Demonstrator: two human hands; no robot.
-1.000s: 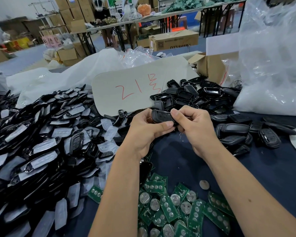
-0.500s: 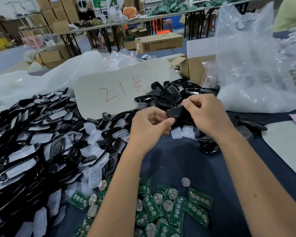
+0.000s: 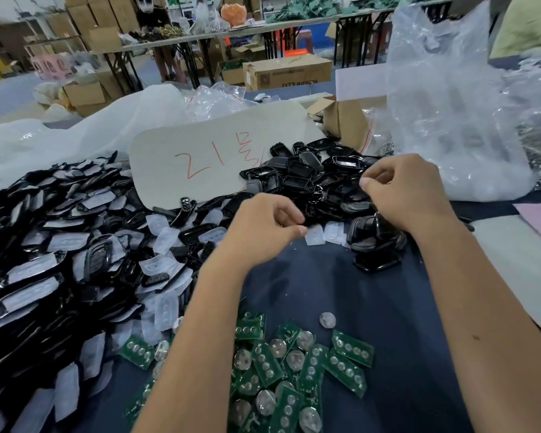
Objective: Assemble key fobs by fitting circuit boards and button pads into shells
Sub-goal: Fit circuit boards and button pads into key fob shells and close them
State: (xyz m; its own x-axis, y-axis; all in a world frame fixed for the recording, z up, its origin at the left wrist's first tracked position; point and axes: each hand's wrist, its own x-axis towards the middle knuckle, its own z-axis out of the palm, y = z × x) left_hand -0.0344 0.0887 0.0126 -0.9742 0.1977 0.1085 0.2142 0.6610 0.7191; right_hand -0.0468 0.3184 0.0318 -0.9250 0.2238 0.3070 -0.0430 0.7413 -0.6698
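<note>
My left hand (image 3: 263, 228) hovers over the blue cloth with its fingers curled. Its thumb tip sits at the edge of a translucent button pad (image 3: 314, 236) lying flat beside two others. My right hand (image 3: 406, 189) is raised over the heap of empty black shells (image 3: 306, 170), thumb against curled forefinger, nothing visible between them. Closed black fobs (image 3: 377, 245) lie stacked just below my right wrist. Green circuit boards (image 3: 294, 364) with round cells are scattered near the front edge. A wide pile of shells and pads (image 3: 75, 245) fills the left.
A cardboard sign with red writing (image 3: 200, 157) leans behind the shells. Clear plastic bags (image 3: 450, 120) rise at the right, and an open brown box (image 3: 347, 120) stands behind the heap. White sheets (image 3: 512, 254) lie at the right edge. A loose coin cell (image 3: 327, 319) rests on the cloth.
Both hands held one black fob together; now neither holds it. My right hand moved up and to the right, and my left stayed low by the button pads.
</note>
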